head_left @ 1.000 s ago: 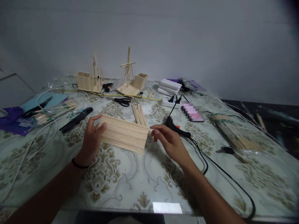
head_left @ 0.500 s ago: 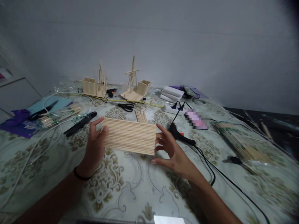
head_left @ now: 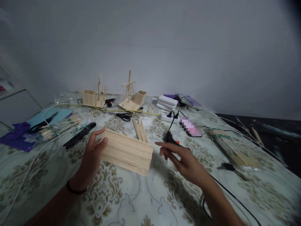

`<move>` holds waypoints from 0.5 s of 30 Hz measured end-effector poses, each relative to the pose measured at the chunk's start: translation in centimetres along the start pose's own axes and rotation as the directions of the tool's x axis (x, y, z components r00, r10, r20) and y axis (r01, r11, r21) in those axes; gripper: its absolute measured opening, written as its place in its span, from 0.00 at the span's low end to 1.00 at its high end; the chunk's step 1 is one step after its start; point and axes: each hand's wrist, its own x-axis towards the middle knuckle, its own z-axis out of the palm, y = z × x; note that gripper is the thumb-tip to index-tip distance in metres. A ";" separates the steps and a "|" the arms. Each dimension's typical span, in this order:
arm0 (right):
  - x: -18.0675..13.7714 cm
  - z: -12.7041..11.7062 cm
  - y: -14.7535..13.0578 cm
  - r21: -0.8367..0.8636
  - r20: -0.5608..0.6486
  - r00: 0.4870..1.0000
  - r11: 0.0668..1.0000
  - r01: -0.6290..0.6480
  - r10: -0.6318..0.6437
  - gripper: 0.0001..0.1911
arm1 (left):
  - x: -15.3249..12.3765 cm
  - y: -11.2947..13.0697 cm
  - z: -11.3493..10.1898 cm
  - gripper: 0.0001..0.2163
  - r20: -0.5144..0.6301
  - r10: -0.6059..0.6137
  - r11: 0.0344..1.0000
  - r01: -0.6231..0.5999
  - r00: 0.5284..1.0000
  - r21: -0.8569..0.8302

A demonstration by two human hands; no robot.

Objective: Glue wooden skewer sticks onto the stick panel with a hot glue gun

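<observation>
Evidently, the left hand (head_left: 92,153) pinches the left end of a pale rectangular panel of thin wooden sticks laid side by side (head_left: 127,152), thumb on the face that shows and index finger at the far left corner. The panel is over the near middle of the floral-patterned pale table cover (head_left: 131,196), its right end tilted nearer; whether its near edge touches down cannot be told. The right hand (head_left: 185,160) holds nothing, its fingers loosely spread, the index fingertip just beside the panel's far right corner; contact there is unclear.

Handling the panel well probably means a broad, gentle pinch, since squeezing or twisting one end could strain the joins between sticks. Light support under the right end would likely steady it. Care seems wise around the black pistol-shaped corded tool (head_left: 169,137), just beyond the right hand, and the loose pale wooden sticks (head_left: 140,130) beyond the panel.
</observation>
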 end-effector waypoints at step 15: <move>-2.9 -13.3 20.0 -0.140 -0.516 0.687 0.741 -0.657 0.512 0.15 | 2.8 -0.9 -3.5 0.30 -0.117 -0.069 0.987 0.085 0.991 0.137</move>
